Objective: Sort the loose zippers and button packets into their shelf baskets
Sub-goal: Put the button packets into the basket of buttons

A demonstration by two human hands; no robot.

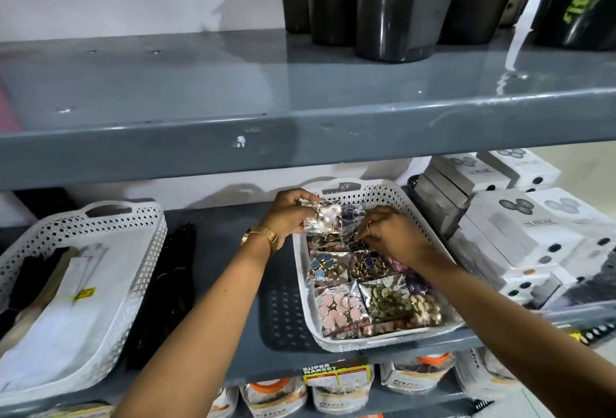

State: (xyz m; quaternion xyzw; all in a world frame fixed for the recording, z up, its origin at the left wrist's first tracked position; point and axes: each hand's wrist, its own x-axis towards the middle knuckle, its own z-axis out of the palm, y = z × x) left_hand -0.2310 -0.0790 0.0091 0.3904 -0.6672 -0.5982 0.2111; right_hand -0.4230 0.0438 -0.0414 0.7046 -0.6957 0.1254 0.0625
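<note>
A white perforated basket (pixel 376 341) on the middle shelf holds several clear packets of buttons, among them pink ones (pixel 338 309) and gold ones (pixel 388 297). My left hand (pixel 286 217) is over the basket's far left corner, holding a clear button packet (pixel 325 217) above the others. My right hand (pixel 388 234) reaches into the basket, fingertips pinching at a packet of dark buttons (pixel 358 246). A second white basket (pixel 133 284) at the left holds white and dark zipper bundles. A bundle of dark zippers (pixel 170 284) lies loose on the shelf between the baskets.
Stacked white button boxes (pixel 510 240) crowd the shelf right of the basket. A grey shelf (pixel 266 130) juts out overhead, carrying dark tumblers (pixel 393 4). Pouches and jars (pixel 336 391) fill the shelf below.
</note>
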